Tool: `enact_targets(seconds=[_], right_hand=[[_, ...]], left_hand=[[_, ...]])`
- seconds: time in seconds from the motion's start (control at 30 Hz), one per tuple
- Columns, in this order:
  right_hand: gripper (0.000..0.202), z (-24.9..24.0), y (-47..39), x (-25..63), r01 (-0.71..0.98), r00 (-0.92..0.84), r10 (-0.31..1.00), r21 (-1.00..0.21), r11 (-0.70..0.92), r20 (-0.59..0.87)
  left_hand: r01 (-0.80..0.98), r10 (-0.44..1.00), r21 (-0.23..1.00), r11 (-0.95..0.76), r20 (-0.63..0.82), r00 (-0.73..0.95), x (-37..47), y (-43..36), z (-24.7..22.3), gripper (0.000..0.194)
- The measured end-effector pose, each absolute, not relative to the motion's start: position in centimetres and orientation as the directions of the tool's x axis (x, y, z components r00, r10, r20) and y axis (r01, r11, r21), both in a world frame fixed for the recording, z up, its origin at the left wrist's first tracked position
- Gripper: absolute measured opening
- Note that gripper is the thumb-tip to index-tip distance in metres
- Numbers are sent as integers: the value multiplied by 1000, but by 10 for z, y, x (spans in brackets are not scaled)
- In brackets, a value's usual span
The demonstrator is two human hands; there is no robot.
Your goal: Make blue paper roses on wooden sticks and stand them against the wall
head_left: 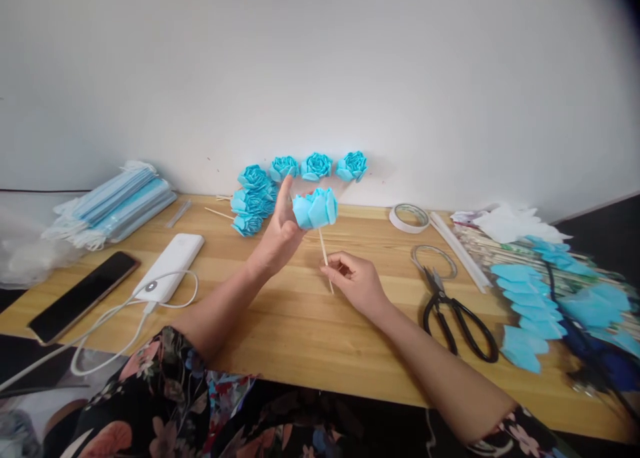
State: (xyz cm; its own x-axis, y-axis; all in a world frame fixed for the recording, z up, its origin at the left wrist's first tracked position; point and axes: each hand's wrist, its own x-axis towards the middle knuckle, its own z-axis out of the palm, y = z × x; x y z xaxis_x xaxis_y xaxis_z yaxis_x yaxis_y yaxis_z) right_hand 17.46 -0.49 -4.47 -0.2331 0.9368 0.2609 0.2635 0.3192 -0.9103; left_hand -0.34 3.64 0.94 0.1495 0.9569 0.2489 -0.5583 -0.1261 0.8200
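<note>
Floral sleeves [160,385] nearest; your right hand [357,281] pinches the stick [323,245], seemingly steadying the flower [317,209]; your left hand [281,237] backs it, grip unclear.

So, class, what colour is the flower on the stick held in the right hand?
The flower is bright turquoise blue, seen best in the head view.

The flower [316,209] is turquoise, its stick [324,248] beige.
</note>
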Motion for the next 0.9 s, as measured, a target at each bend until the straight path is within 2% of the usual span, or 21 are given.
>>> enact_targets(seconds=[0.07,0.17,0.37,0.5,0.63,0.77,0.9], right_hand=[[10,-46,-6,174,300,-239,928,-888,350,285],[11,-46,-6,173,333,-249,922,-868,368,295],[12,-40,-9,170,312,-284,931,-896,315,228],[26,-38,-9,169,217,-298,946,-956,196,127],[25,-39,-6,171,145,-274,955,-977,156,112],[23,-38,-4,173,56,-303,948,-992,115,93],[26,-37,-5,175,15,-372,927,-998,59,50]], left_hand=[[-580,932,801,-148,308,189,-3,34,11,119],[-574,931,808,-134,301,206,-3,32,12,119],[-579,953,804,-135,266,147,0,30,13,98],[-564,960,814,-141,250,122,2,29,8,93],[-535,961,829,-162,255,104,2,28,4,103],[-574,937,816,-67,250,245,-2,33,4,121],[-581,937,813,-37,230,262,-7,38,4,121]])
